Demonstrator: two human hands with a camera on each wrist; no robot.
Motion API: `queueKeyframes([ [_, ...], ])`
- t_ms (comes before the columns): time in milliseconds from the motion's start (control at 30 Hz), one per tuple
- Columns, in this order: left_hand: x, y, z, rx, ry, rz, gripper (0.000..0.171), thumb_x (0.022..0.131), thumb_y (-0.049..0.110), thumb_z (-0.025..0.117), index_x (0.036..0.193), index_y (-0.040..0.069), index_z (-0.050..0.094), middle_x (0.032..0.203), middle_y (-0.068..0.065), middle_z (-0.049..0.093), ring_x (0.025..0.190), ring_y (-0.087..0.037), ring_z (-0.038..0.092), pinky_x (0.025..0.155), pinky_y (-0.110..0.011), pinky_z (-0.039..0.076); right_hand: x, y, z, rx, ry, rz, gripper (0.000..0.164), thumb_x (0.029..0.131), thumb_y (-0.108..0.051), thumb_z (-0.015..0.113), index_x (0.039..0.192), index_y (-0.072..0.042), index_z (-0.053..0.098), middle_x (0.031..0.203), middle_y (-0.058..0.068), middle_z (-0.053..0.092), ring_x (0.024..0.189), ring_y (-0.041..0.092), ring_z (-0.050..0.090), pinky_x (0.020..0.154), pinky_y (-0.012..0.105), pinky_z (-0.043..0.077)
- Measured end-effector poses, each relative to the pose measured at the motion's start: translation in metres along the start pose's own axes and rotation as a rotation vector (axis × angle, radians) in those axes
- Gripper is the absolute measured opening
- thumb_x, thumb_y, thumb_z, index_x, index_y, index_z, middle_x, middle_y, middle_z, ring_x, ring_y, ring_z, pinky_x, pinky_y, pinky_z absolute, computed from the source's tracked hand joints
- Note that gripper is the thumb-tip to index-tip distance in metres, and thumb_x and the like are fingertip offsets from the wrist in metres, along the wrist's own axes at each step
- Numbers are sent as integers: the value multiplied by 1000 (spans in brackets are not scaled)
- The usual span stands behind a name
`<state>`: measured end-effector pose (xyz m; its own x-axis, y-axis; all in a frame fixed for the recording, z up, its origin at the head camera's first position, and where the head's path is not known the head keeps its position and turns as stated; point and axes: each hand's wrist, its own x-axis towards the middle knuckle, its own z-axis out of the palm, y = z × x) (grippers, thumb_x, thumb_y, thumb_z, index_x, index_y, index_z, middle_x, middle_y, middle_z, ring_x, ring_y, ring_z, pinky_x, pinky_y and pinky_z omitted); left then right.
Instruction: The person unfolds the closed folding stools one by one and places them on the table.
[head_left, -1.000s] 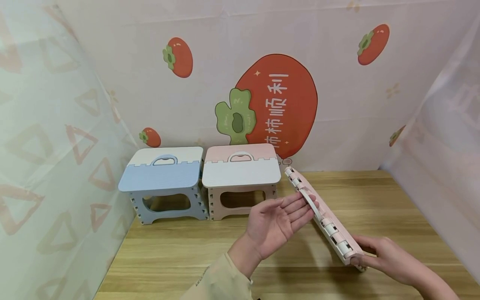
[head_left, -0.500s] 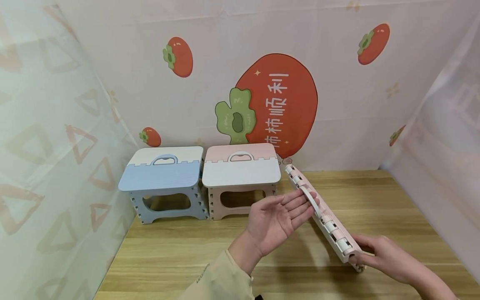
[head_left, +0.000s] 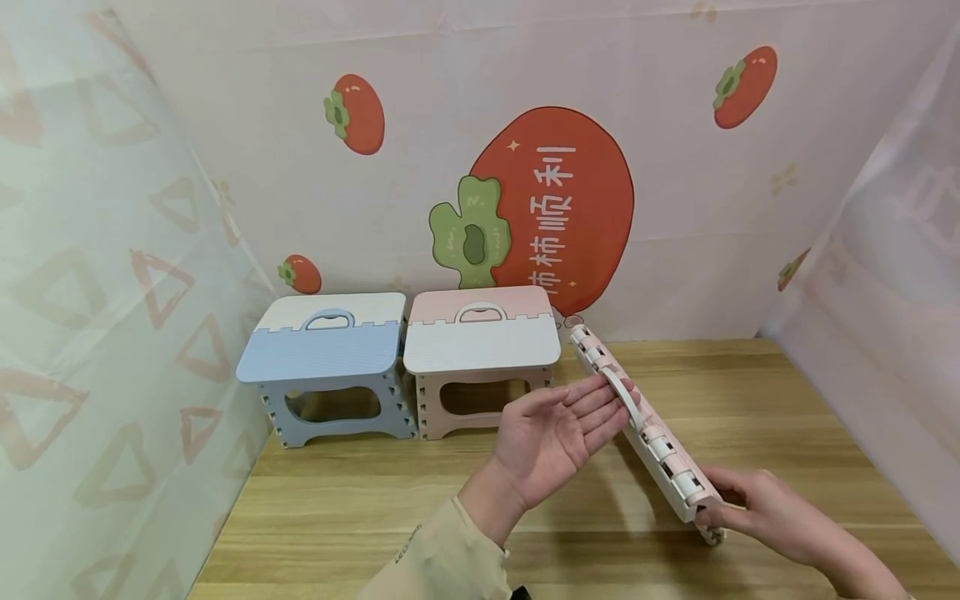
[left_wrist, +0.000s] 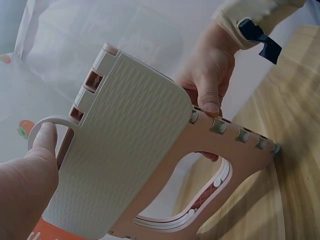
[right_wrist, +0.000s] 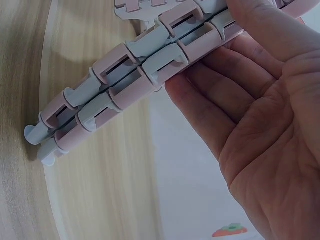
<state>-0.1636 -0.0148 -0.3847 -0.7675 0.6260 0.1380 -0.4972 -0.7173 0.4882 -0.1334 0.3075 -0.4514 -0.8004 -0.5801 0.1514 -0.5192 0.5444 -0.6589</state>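
Observation:
A folded pink-and-white folding stool [head_left: 670, 454] stands on edge at a slant on the table's right half. My left hand [head_left: 543, 450] is palm up, with straight fingers passing under its white carry handle [head_left: 624, 400]. In the left wrist view a finger reaches through that handle, beside the ribbed white seat half [left_wrist: 130, 120]. My right hand [head_left: 772, 512] grips the stool's near end, thumb on one side and fingers on the other. The right wrist view shows the folded hinged edges [right_wrist: 115, 90] lying close together, their far end near the wood.
At the back left stand an unfolded blue-and-white stool [head_left: 326, 354] and an unfolded pink-and-white stool [head_left: 483, 346], side by side. A cloth with printed persimmons [head_left: 555, 208] hangs behind the wooden table [head_left: 337, 525]. More cloth hangs at both sides.
The folded stool has shifted very slightly, its far end up and its near end a little to the left. Both hands keep their places on it.

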Motion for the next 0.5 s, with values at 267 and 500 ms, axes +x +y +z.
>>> queueKeyframes([
  [267, 2, 1, 0, -4, -16, 1, 64, 102, 20, 35, 156, -11, 22, 160, -28, 33, 150, -40, 31, 121, -38, 34, 2, -2, 2, 32, 1, -21, 35, 92, -12, 75, 126, -9, 69, 111, -10, 74, 104, -2, 64, 76, 17, 55],
  [500, 5, 2, 2, 8, -23, 10, 61, 102, 19, 35, 155, -10, 29, 159, -28, 36, 150, -40, 31, 120, -38, 35, 3, -3, 4, 50, 3, -14, 28, 92, -13, 76, 120, -15, 70, 103, -13, 73, 93, 0, 66, 71, 18, 54],
])
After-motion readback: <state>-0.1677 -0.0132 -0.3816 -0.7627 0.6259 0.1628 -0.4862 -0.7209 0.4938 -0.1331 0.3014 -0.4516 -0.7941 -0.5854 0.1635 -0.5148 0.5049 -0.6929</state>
